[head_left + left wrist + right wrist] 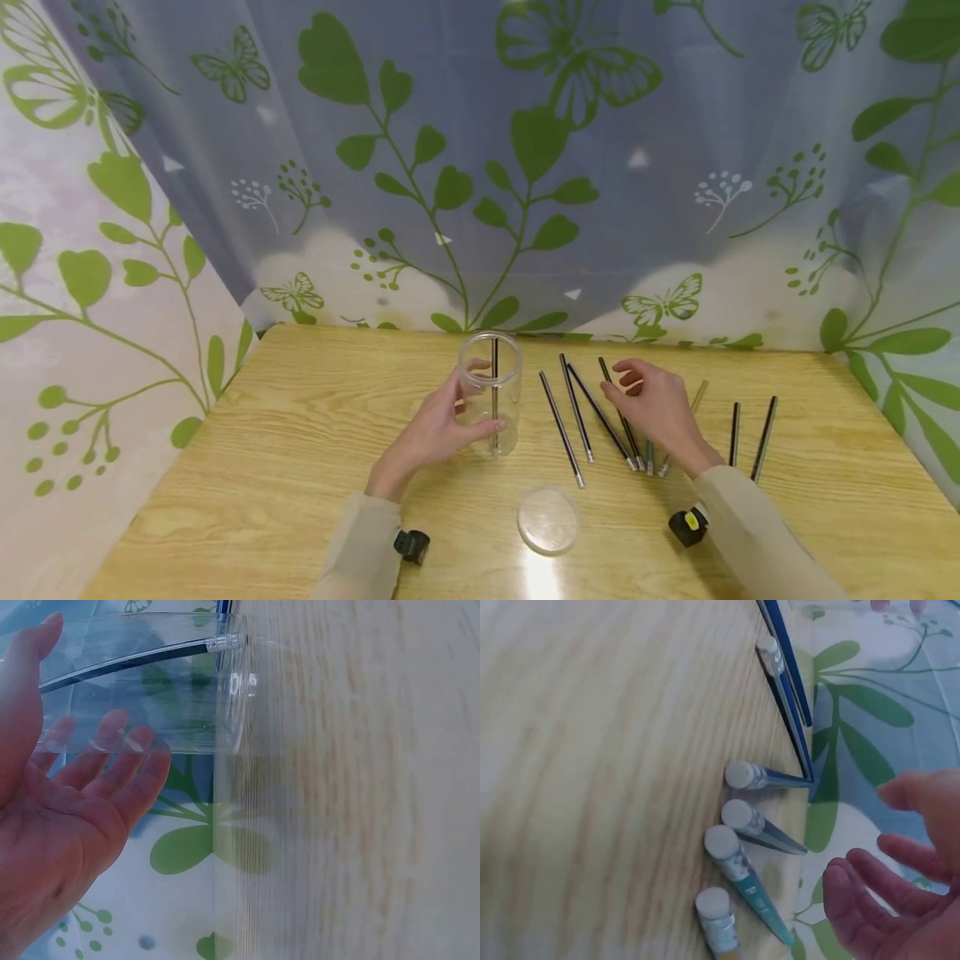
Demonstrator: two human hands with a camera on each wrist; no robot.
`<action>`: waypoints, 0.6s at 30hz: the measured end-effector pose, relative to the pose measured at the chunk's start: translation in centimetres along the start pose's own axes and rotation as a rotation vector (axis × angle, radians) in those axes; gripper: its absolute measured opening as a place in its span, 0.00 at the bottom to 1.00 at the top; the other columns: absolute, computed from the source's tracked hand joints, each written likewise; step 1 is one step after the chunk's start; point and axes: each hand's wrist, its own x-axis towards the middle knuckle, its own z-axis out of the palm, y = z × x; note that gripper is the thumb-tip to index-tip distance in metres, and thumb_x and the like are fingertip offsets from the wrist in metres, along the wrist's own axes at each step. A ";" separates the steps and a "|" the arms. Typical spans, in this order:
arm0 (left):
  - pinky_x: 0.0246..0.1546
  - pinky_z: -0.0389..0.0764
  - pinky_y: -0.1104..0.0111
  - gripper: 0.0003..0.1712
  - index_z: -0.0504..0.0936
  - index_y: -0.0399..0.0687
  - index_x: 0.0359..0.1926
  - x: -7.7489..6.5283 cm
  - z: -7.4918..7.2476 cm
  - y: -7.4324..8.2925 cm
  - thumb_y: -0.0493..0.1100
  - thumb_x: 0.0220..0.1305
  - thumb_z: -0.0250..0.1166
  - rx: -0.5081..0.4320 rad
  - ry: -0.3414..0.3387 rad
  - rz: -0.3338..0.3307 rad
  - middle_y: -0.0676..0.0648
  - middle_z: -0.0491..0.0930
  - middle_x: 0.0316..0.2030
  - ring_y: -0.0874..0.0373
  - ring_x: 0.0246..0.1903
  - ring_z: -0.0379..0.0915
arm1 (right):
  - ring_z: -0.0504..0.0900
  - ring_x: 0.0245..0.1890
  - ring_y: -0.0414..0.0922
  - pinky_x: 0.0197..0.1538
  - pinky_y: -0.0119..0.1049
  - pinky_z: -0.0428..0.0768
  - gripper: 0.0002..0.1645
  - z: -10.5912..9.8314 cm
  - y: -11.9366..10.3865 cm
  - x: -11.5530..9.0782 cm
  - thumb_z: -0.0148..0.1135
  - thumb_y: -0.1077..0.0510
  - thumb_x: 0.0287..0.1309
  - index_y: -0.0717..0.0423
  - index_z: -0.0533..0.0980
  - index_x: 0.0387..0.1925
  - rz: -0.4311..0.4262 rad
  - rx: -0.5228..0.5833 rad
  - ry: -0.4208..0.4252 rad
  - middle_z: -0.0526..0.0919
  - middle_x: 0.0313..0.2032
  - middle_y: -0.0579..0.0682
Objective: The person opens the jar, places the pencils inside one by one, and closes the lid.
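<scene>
A clear plastic jar [511, 408] stands upright on the table, with one dark pencil [495, 358] inside it. My left hand [442, 425] holds the jar from its left side, thumb in front and fingers around the back. In the left wrist view the pencil's eraser end [225, 642] rests near the jar's bottom. Over the loose pencils hovers my right hand [660, 406], fingers bent loosely around nothing. Nearest to it lies a dark pencil [608, 377]; a teal pencil [759, 900] and a yellowish one [724, 946] lie close by in the right wrist view.
A round clear lid [549, 521] lies in front of the jar. Several dark pencils, among them one at the left [561, 427], spread right of the jar. Two more dark pencils [765, 437] lie beyond my right wrist. A patterned curtain [480, 208] hangs behind the wooden table [247, 467].
</scene>
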 end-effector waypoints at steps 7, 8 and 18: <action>0.71 0.71 0.43 0.46 0.62 0.67 0.73 0.1 -0.1 -0.1 0.48 0.60 0.76 -0.014 -0.009 -0.004 0.47 0.72 0.70 0.42 0.71 0.68 | 0.87 0.38 0.56 0.42 0.54 0.84 0.23 0.1 0.4 1.3 0.65 0.52 0.67 0.64 0.79 0.56 0.101 -0.029 -0.068 0.88 0.42 0.64; 0.71 0.71 0.43 0.45 0.62 0.67 0.73 0.1 -0.1 -0.1 0.48 0.60 0.76 -0.014 -0.009 -0.003 0.47 0.72 0.70 0.42 0.71 0.67 | 0.87 0.37 0.56 0.41 0.53 0.84 0.23 0.1 0.4 1.6 0.65 0.52 0.67 0.65 0.79 0.56 0.114 -0.027 -0.080 0.88 0.42 0.64; 0.71 0.70 0.43 0.44 0.62 0.66 0.73 0.1 -0.1 -0.1 0.48 0.61 0.76 -0.011 -0.017 0.006 0.49 0.72 0.71 0.42 0.71 0.67 | 0.85 0.29 0.48 0.28 0.38 0.82 0.23 1.2 0.8 2.9 0.67 0.59 0.64 0.69 0.77 0.55 0.232 -0.027 -0.207 0.86 0.44 0.67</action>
